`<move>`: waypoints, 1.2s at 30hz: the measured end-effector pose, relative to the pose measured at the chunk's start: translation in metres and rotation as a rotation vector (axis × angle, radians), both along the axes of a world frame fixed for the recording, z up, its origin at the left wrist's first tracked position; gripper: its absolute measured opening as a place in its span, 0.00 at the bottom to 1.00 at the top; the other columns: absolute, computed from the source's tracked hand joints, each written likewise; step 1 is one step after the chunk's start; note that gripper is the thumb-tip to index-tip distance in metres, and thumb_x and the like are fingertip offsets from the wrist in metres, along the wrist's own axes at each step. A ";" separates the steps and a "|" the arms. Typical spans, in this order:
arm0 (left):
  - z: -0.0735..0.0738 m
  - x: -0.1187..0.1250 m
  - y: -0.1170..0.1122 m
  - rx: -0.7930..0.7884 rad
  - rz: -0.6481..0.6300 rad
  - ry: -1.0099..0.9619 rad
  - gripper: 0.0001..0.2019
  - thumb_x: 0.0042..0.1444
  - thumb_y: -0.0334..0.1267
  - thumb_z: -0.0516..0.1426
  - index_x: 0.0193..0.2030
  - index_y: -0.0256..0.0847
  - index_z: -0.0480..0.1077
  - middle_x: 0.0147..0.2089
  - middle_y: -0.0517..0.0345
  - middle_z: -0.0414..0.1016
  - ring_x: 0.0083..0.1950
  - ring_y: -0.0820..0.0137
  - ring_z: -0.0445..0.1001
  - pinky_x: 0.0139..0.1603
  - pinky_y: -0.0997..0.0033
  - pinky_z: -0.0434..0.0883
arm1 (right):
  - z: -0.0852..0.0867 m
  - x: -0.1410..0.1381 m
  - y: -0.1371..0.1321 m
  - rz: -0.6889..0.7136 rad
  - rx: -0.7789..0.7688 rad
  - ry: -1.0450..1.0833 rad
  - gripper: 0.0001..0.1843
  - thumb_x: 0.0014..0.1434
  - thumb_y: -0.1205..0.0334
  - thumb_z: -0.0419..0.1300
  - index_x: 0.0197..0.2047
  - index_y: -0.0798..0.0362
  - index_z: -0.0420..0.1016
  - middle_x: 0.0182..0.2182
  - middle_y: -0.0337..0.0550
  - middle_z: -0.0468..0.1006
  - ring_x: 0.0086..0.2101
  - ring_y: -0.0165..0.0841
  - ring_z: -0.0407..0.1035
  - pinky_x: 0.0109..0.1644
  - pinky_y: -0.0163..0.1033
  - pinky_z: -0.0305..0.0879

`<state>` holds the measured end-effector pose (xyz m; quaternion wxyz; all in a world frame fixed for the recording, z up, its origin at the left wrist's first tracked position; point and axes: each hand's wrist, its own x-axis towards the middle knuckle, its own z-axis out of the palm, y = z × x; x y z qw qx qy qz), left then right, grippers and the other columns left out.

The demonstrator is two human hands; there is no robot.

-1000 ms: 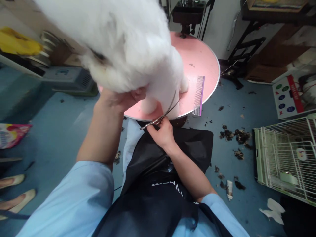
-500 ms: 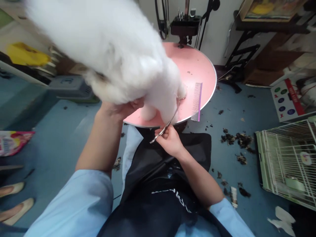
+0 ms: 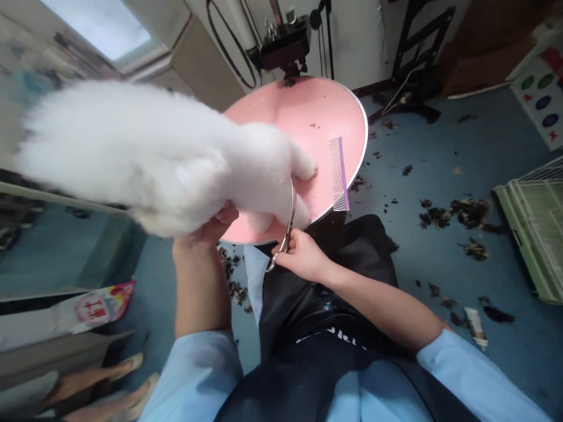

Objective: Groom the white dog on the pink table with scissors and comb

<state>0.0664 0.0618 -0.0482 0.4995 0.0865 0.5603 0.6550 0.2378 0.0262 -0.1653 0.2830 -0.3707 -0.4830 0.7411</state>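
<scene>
A fluffy white dog stands on a round pink grooming table, its hind end toward me. My left hand is cupped under the dog's belly fur, fingers curled into it. My right hand grips a pair of curved metal scissors by the handles, and the blades point up against the fur of the dog's rear leg near the table's front edge. A purple-spined metal comb lies on the table to the right of the dog's paw.
Dark hair clippings litter the blue floor to the right. A green-and-white wire cage stands at the right edge. A small tube lies on the floor. Another person's feet in pale shoes show at bottom left. A tool stand rises behind the table.
My view has swung left and tilted, so the dog now stretches to the left. The scissors have closed from spread blades and turned more upright against the rear leg. My left hand stays under the belly.
</scene>
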 end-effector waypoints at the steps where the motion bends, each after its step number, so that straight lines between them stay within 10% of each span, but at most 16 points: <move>1: 0.000 0.000 -0.001 0.000 0.004 0.012 0.31 0.71 0.44 0.32 0.21 0.36 0.59 0.16 0.57 0.56 0.14 0.80 0.49 0.13 0.82 0.54 | -0.002 0.002 0.000 0.015 0.008 -0.003 0.15 0.46 0.73 0.65 0.35 0.50 0.66 0.32 0.39 0.82 0.36 0.38 0.80 0.41 0.41 0.76; 10: -0.008 -0.023 -0.011 0.082 -0.233 0.239 0.12 0.54 0.35 0.59 0.23 0.38 0.62 0.19 0.63 0.55 0.16 0.83 0.55 0.18 0.85 0.58 | -0.010 0.042 0.018 0.214 0.103 -0.065 0.16 0.44 0.77 0.62 0.35 0.51 0.68 0.30 0.37 0.81 0.32 0.32 0.76 0.34 0.33 0.68; 30: -0.006 -0.029 -0.016 0.001 -0.347 0.410 0.13 0.52 0.48 0.61 0.28 0.45 0.63 0.18 0.62 0.49 0.15 0.75 0.52 0.16 0.73 0.48 | -0.030 0.071 0.058 0.462 0.205 -0.014 0.13 0.45 0.75 0.61 0.34 0.52 0.68 0.26 0.34 0.78 0.28 0.29 0.73 0.32 0.31 0.65; 36: -0.008 -0.030 -0.014 -0.043 -0.482 0.878 0.16 0.50 0.56 0.62 0.35 0.48 0.68 0.21 0.61 0.57 0.19 0.74 0.58 0.17 0.73 0.48 | -0.038 0.074 0.065 0.561 0.107 0.004 0.13 0.44 0.71 0.63 0.35 0.53 0.68 0.26 0.32 0.76 0.28 0.28 0.71 0.32 0.31 0.64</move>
